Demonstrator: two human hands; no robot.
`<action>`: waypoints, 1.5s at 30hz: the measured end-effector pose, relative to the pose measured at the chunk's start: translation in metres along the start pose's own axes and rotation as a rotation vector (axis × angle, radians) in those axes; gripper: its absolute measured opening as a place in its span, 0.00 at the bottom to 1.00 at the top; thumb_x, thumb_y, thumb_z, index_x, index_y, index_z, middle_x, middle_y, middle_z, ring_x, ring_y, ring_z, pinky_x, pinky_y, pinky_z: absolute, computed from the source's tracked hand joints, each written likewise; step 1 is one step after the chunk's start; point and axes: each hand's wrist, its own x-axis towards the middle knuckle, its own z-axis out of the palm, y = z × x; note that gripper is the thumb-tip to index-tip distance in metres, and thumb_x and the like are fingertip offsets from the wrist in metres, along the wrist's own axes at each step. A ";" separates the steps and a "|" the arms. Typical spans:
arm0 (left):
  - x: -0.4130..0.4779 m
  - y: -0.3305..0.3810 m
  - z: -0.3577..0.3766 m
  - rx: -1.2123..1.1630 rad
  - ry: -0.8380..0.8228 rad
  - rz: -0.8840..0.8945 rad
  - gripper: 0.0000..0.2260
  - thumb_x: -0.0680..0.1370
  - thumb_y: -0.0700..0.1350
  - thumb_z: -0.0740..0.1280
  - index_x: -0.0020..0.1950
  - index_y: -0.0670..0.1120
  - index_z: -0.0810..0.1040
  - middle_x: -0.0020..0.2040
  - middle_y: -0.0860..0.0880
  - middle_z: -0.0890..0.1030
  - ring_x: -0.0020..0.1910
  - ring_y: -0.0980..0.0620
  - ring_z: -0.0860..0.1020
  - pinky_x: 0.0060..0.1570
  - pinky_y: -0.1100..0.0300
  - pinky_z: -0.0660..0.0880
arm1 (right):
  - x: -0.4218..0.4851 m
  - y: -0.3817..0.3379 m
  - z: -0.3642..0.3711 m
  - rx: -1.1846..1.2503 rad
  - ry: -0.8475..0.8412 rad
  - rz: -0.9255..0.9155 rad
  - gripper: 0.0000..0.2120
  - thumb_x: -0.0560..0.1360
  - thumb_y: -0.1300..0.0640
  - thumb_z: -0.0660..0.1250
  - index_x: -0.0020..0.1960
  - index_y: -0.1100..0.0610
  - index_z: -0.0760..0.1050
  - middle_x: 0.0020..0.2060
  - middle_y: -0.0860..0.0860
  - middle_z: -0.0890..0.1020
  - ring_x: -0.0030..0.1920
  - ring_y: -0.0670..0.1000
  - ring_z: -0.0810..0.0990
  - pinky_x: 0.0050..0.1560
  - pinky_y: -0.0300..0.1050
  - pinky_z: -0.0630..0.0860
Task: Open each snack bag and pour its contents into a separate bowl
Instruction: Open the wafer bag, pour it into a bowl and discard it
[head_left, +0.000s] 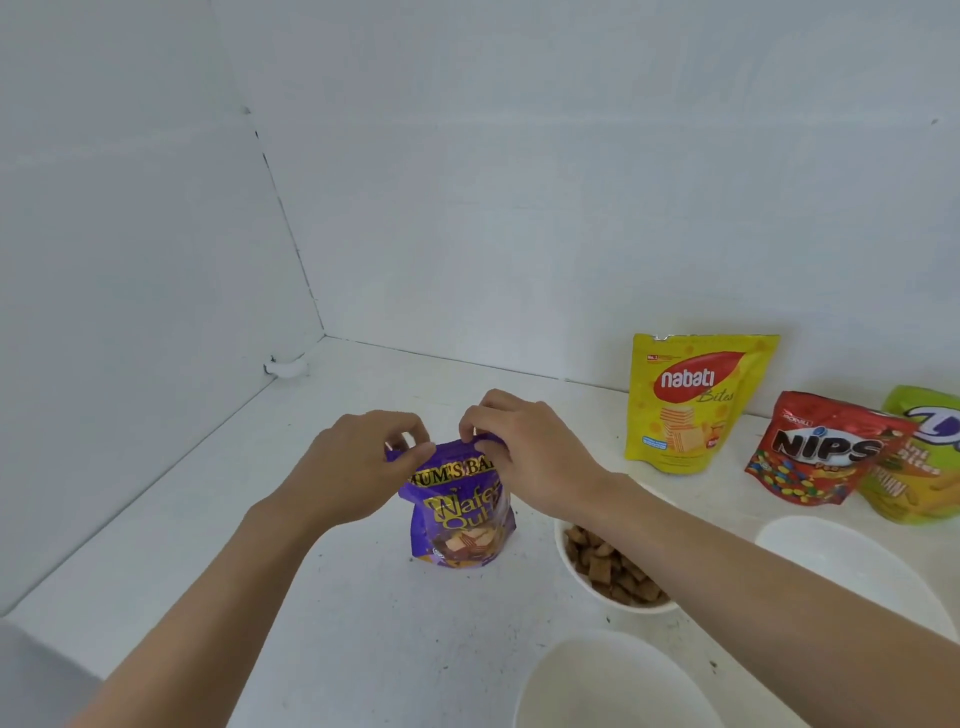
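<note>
Under our grip, top of the purple bag hidden — left hand and right hand pinch it; green bag cut off, right forearm crossing filled bowl.

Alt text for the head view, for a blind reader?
Left hand and right hand pinch the top of an upright purple wafer bag. A bowl of brown snack pieces sits to its right; Nabati bag, Nips bag and green bag stand beyond.

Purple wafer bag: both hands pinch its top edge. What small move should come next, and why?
Probably pull the hands apart to tear the top open. The left hand and right hand each pinch the top edge of the upright purple wafer bag, which looks unopened, and an empty white bowl waits nearby.
</note>
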 end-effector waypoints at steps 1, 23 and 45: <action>-0.001 0.003 0.003 -0.022 0.013 0.018 0.05 0.80 0.56 0.66 0.47 0.58 0.78 0.44 0.58 0.81 0.46 0.56 0.80 0.49 0.52 0.79 | -0.002 -0.001 0.002 0.001 0.017 -0.005 0.07 0.77 0.62 0.64 0.51 0.52 0.77 0.47 0.46 0.77 0.43 0.49 0.78 0.47 0.47 0.73; 0.002 -0.005 0.017 -0.139 0.313 0.341 0.04 0.74 0.40 0.76 0.47 0.47 0.89 0.43 0.52 0.87 0.40 0.52 0.84 0.40 0.50 0.82 | -0.009 0.005 0.013 0.104 0.192 0.000 0.05 0.74 0.61 0.72 0.49 0.56 0.81 0.46 0.48 0.81 0.47 0.47 0.78 0.48 0.45 0.76; 0.007 -0.008 0.017 -0.168 0.266 0.343 0.03 0.74 0.44 0.76 0.44 0.48 0.84 0.43 0.53 0.85 0.39 0.53 0.84 0.39 0.53 0.83 | -0.010 0.005 0.013 0.084 0.221 -0.012 0.06 0.75 0.59 0.70 0.48 0.55 0.86 0.46 0.47 0.85 0.45 0.46 0.81 0.46 0.50 0.79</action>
